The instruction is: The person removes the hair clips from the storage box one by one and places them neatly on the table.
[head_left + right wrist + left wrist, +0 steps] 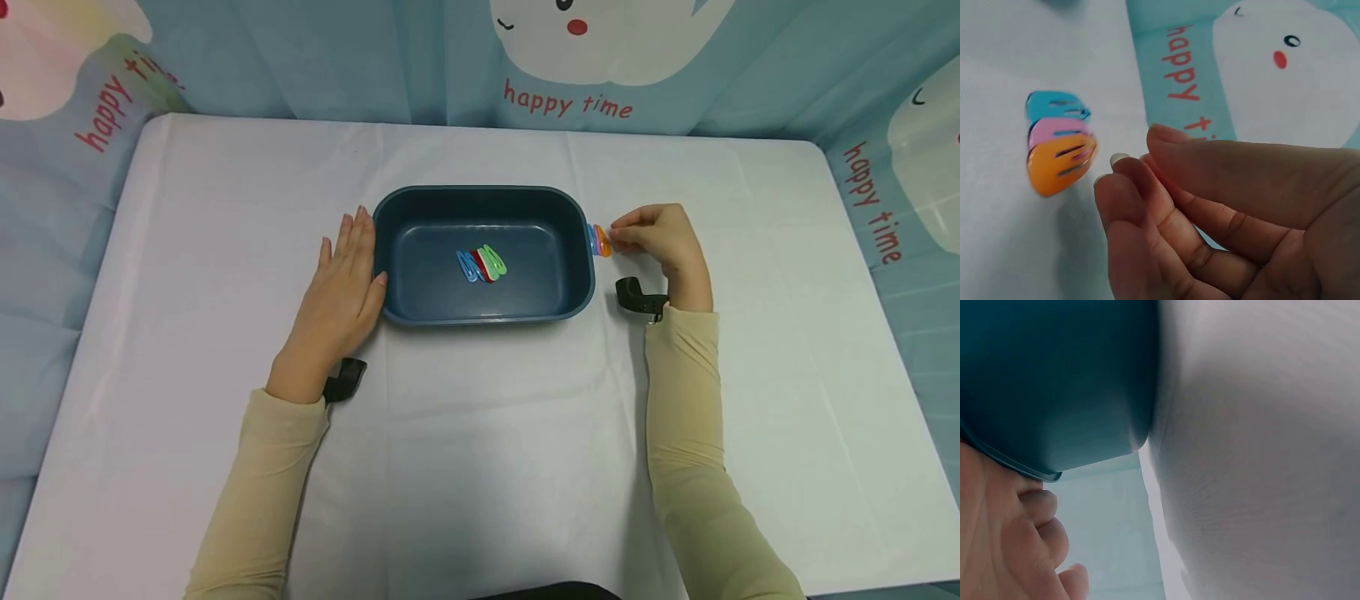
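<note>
Extended fingers, side by side, formed the contact of my left hand (333, 296) on the left end of the blue tray (480, 315); the thumb lay slightly apart from them, along the same wall, and the hand held no object. A tan sleeve (255, 492) covered that forearm, and a black wrist mount (344, 380) projected from its inner side. The tray stood upright on the white tablecloth (487, 442), its long sides running left to right. On its floor, near the middle, lay a small overlapping row: blue clips (468, 267) at the left, a red clip (478, 266) at the centre, and a green clip (495, 260) at the right. Outside the tray, just beside its right end, a second row overlapped in sequence: a light blue clip (1054, 105), a pink clip (1054, 131) and an orange clip (1057, 165), the orange one outermost. Next to it was my right hand (660, 237), fingers loosely bent and thumb opposed; the right wrist view showed a narrow gap between fingertips and orange clip, and nothing visible was pinched. A second black mount (640, 297) sat at the inner side of that wrist. Behind the table hung a pale blue curtain (300, 58) printed with red lettering (567, 100).
</note>
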`<action>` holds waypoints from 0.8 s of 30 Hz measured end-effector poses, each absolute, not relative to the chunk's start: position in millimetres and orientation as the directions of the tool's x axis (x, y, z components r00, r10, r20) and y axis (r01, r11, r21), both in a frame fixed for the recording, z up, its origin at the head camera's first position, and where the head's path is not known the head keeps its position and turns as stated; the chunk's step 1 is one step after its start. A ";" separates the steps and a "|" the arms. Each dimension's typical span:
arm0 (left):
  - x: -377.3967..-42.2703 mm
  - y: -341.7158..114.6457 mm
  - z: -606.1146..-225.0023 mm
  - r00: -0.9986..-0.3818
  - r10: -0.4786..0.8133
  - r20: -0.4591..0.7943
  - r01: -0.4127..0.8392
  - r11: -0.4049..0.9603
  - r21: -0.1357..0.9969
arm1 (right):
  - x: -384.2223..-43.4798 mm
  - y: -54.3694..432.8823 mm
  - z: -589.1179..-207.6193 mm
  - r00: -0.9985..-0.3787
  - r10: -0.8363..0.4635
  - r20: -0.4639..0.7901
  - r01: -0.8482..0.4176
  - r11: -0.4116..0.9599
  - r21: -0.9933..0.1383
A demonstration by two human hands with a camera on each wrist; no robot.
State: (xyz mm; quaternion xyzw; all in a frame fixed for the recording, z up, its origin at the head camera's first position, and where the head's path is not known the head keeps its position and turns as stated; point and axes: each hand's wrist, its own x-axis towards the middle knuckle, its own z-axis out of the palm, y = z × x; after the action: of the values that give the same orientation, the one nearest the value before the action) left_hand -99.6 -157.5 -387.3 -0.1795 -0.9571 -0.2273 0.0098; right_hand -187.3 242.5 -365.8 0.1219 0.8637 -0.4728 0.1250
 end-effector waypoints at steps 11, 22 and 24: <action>-100.1 -158.3 -387.8 -0.934 0.341 0.105 0.352 0.831 0.431 | -179.9 233.9 -346.1 -0.965 0.045 -0.259 0.252 0.442 -0.861; -100.9 -158.3 -387.8 -0.932 0.345 0.109 0.358 0.831 0.427 | -170.7 217.3 -326.6 -0.980 -0.044 -0.194 0.163 0.380 -0.911; -100.5 -159.0 -388.1 -0.933 0.342 0.110 0.355 0.832 0.425 | -169.4 211.2 -322.3 -0.980 -0.075 -0.183 0.143 0.374 -0.916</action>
State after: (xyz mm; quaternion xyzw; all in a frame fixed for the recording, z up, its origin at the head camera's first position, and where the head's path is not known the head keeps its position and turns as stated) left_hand -100.5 -159.0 -388.1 -0.1821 -0.9571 -0.2250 0.0145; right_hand -169.4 211.2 -322.3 0.0206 0.8232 -0.5590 0.0973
